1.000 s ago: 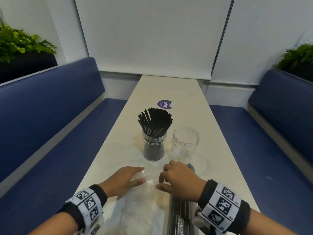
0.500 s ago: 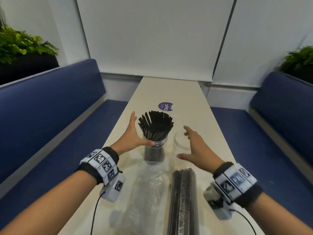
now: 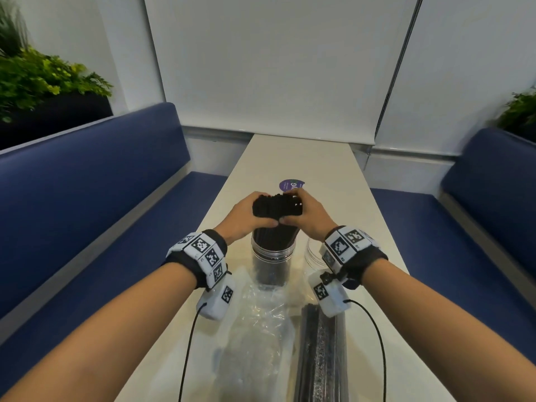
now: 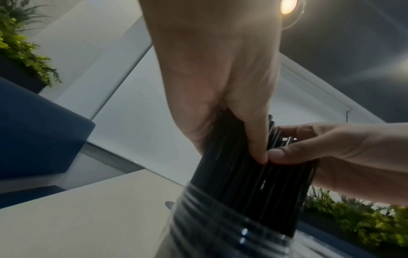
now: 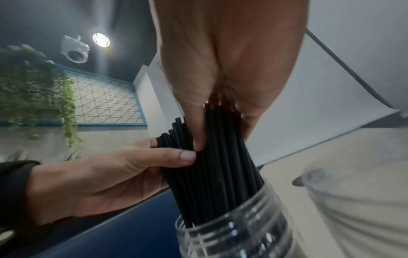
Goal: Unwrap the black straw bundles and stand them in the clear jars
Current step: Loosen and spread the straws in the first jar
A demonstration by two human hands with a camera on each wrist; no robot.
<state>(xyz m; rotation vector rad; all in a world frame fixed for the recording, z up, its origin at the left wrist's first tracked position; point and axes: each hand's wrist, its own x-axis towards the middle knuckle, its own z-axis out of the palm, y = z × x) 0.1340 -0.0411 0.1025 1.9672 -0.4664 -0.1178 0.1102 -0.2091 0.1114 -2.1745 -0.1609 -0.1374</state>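
A bunch of black straws (image 3: 277, 208) stands in a clear jar (image 3: 271, 264) at the table's middle. My left hand (image 3: 246, 216) and right hand (image 3: 307, 216) wrap round the bunch's top from either side, thumbs meeting at the front (image 4: 268, 157) (image 5: 194, 153). An empty clear jar (image 3: 313, 253) (image 5: 353, 209) sits right of the full one, partly hidden behind my right wrist. A wrapped bundle of black straws (image 3: 320, 355) lies lengthwise on the near table. Beside it on the left lies crumpled clear wrap (image 3: 255, 329).
The narrow white table (image 3: 319, 158) runs away from me between two blue benches (image 3: 87, 184) (image 3: 478, 213). A purple round sticker (image 3: 291, 184) lies just beyond the jars. Plants stand behind both benches.
Both hands left the wrap on the near table, reached forward past the jars, and now close round the fanned straws, gathering them into a tight bunch.
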